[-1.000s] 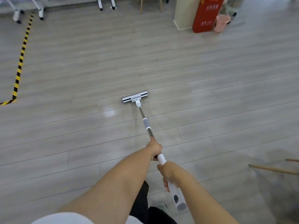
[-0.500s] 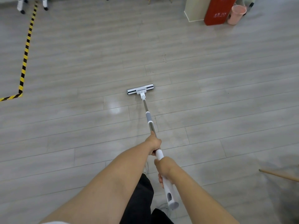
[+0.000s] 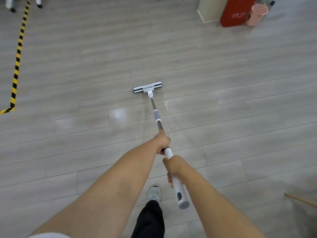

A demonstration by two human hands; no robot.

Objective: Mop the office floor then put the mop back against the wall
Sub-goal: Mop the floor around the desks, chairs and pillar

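Note:
A white flat mop lies with its head point(image 3: 147, 87) flat on the grey plank floor point(image 3: 240, 117) ahead of me. Its metal handle point(image 3: 157, 115) with a grey sleeve runs back toward me. My left hand point(image 3: 162, 141) is closed around the shaft where metal meets the white grip. My right hand point(image 3: 173, 166) grips the white upper part just behind it. The grey end cap point(image 3: 183, 203) sticks out below my right hand. A small wet streak point(image 3: 166, 104) shines on the floor to the right of the shaft.
Yellow-black tape point(image 3: 17, 62) marks the floor at the left. A red cabinet point(image 3: 236, 12), a beige column base point(image 3: 211, 9) and a pink bin point(image 3: 257, 13) stand at the far right. A wooden stick point(image 3: 300, 200) pokes in at the lower right. My shoe point(image 3: 153, 194) is below the hands.
The mop head has slid forward and to the right across the floor. I have stepped forward, so the red cabinet and the tape have moved nearer the frame edges. Both hands keep their grip.

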